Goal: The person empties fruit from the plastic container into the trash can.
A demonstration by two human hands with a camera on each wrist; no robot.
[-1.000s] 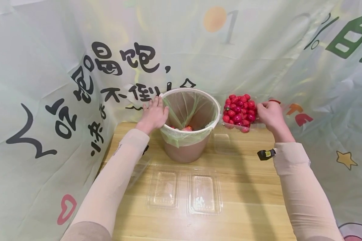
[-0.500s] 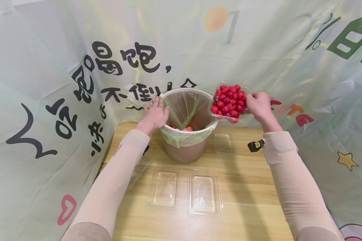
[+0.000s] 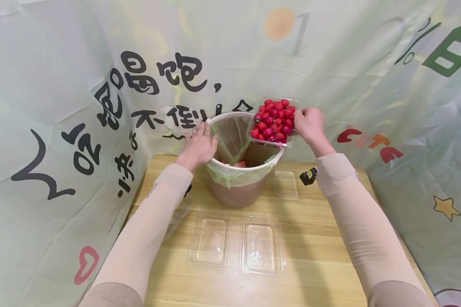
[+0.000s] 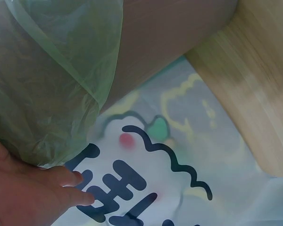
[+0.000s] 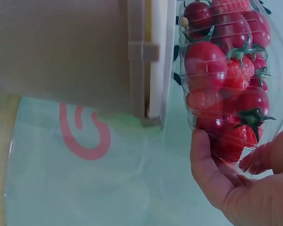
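My right hand (image 3: 311, 125) pinches the right edge of a clear plastic box (image 3: 278, 144) above the right part of a bin's mouth. Red cherry tomatoes (image 5: 205, 66) with green stems and bumpy red berries (image 3: 283, 102) fill it. In the right wrist view, thumb and fingers grip the box's end. The brown bin (image 3: 238, 194) stands upright, lined with a thin green bag (image 3: 230, 178). A few reddish items (image 3: 240, 164) lie inside, partly hidden by the rim. On the bin's left rim rests my left hand (image 3: 199, 145), fingers extended; the left wrist view shows it beside the bag.
Two clear plastic containers (image 3: 262, 247) lie side by side in front of the bin on the wooden table (image 3: 315, 256). Another clear piece (image 3: 286, 185) lies right of the bin, and one (image 3: 179, 215) is partly behind the left forearm. Printed cloth (image 3: 330, 85) surrounds the table.
My right hand has carried the filled box leftward and slightly up, from beside the bin to over its right rim. The left hand has stayed on the rim.
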